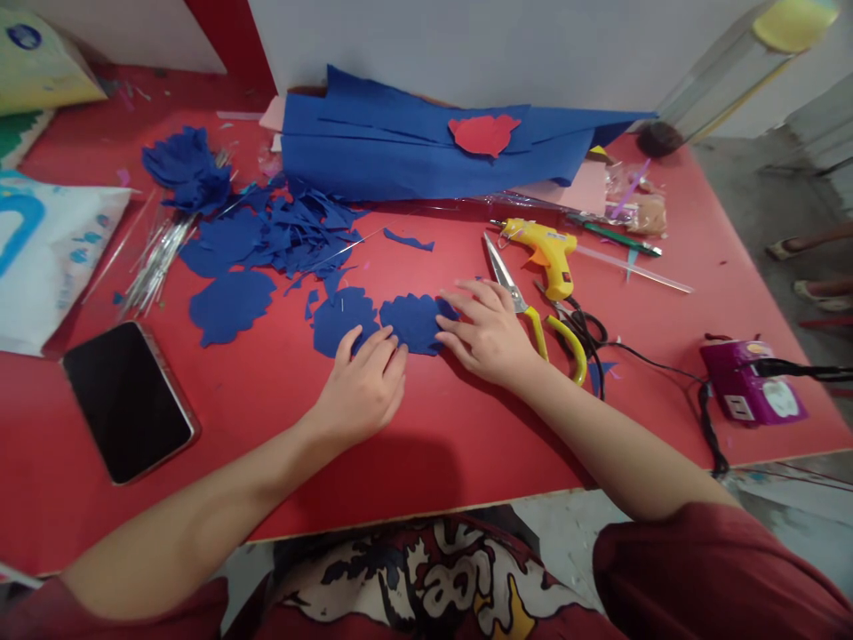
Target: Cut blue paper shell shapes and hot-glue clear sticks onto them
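Remote watch, head view: I log both hands palm-down over the red table (520,444). Left hand (363,382): fingers slightly apart, tips at the near rims of the left blue cut-out (339,320) and the right blue cut-out (414,320); thumb not clearly seen. Right hand (491,338): fingers spread, tips at the right edge of the right cut-out; I cannot tell whether either hand pinches the rim. (A pale line marks the left cut-out; its nature is unclear.) My judgement: steady the right cut-out flat with light left-hand pressure and adjust it gently from its rim, sparing the jagged edge. Clearance: scissors (505,271) lie just beside the right fingers, points away from me; the glue gun (547,252) sits farther right. Open room lies on the near side of both hands; the phone (130,400) is well left of the left fingers.
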A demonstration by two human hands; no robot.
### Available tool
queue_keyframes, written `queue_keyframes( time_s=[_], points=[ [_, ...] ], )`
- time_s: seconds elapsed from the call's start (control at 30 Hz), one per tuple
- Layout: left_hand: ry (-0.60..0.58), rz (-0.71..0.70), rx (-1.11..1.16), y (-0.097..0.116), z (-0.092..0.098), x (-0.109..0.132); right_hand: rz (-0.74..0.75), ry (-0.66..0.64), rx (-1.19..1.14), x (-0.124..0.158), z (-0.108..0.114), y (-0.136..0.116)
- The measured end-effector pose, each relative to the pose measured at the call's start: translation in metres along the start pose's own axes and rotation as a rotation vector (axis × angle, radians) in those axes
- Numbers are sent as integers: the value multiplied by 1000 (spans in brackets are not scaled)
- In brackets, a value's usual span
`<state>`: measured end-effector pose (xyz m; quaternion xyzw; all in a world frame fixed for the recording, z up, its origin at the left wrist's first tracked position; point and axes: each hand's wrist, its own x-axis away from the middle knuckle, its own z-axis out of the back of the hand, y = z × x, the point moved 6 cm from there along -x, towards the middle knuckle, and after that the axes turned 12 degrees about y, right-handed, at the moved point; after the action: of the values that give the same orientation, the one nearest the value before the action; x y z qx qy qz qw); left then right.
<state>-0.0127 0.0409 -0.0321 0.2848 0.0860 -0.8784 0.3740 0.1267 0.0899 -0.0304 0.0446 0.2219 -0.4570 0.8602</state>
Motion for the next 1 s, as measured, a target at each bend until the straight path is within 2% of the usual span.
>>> queue_keyframes(
  time_s=[0.07,0.23,0.4,0.47,0.53,0.67,0.8,1.0],
  points=[
    [-3,-4,-4,0,0,0,-41,29,17,0,1,4],
    [4,-2,-11,0,0,-1,135,32,-79,2,2,-10],
    [-3,-6,9,-1,-1,0,-79,105,-17,0,3,7],
    [-7,-20,22,-3,0,-1,-77,139,-47,0,6,7],
    [-16,-56,57,-5,0,-2,-14,146,-106,0,7,3],
    [-64,-112,174,-11,-1,-3,120,24,-203,2,4,-10],
    [-70,-116,203,-14,-1,-4,183,-123,-208,4,-1,-18],
    [-54,-114,185,-12,-1,-4,209,-185,-153,3,-3,-22]
  ],
)
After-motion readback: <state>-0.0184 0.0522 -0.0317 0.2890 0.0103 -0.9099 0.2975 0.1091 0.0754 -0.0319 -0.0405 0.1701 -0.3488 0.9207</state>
